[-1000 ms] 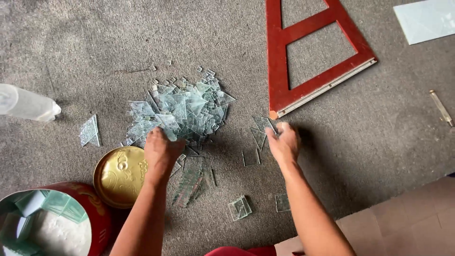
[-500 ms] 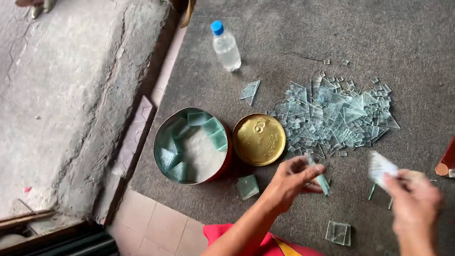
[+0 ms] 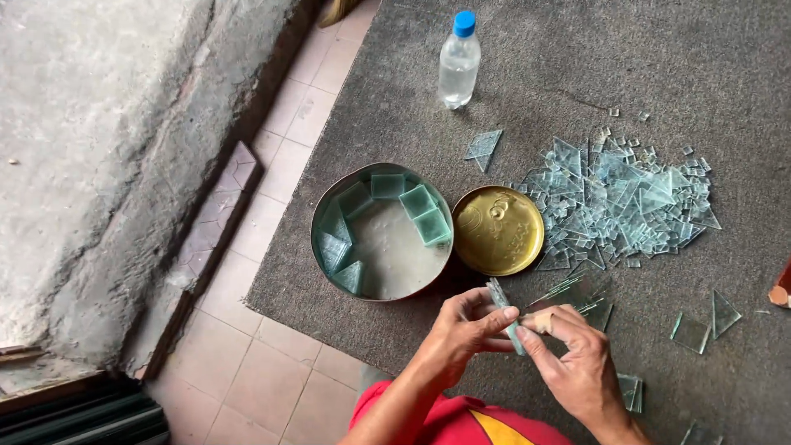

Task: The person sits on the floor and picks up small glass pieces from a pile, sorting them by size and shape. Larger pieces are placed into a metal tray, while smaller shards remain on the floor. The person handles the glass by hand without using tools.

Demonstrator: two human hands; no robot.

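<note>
**Glass pieces held between both hands above the mat**

A small stack of cut glass pieces (image 3: 503,313) is held edge-up, just in front of the round tin (image 3: 323,247) and the gold lid (image 3: 498,231). The left hand (image 3: 461,334) pinches the stack from the left side, thumb and fingers closed on it. The right hand (image 3: 577,363) pinches the same stack from the right, fingertips pressed against its lower edge. Both hands are above the grey mat (image 3: 535,91).

The tin holds several greenish square glass tiles set around its inner wall. The gold lid touches the tin's right side. A heap of clear glass shards (image 3: 626,202) lies right of the lid. A plastic bottle (image 3: 458,64) with a blue cap stands further off. Loose glass squares lie right of the hands.
</note>
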